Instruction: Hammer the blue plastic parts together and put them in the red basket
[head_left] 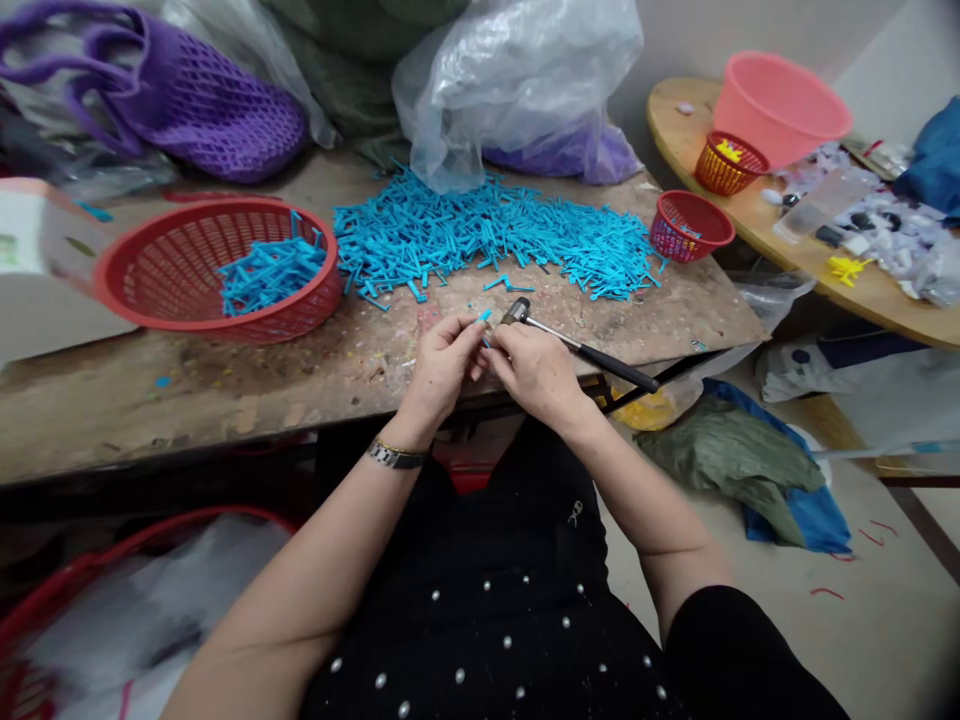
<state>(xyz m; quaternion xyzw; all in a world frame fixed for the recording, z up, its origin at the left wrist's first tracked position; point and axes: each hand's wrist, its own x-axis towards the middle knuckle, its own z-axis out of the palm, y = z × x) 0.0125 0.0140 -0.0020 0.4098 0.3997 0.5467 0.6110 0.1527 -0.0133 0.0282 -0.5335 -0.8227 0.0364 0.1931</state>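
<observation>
Between my two hands, above the front edge of the wooden table point(360, 375), is a small blue plastic piece point(484, 315). My left hand point(444, 358) pinches it between thumb and fingers. Close against it, my right hand point(534, 365) has its fingers closed at the lower end of the piece; what its fingertips hold is partly hidden. A hammer point(570, 343) with a metal head and black handle lies just beyond my right hand. Behind the hands spreads a big heap of blue plastic pieces point(480, 230), with a few loose ones at its near edge.
A red basket point(120, 290) with blue pieces stands on the left beside a white box point(45, 270). A small red basket point(691, 225) sits at the right corner. Clear plastic bags point(517, 80) and a purple mesh bag point(202, 90) lie behind. A round table point(686, 105) holds a pink tub point(780, 105).
</observation>
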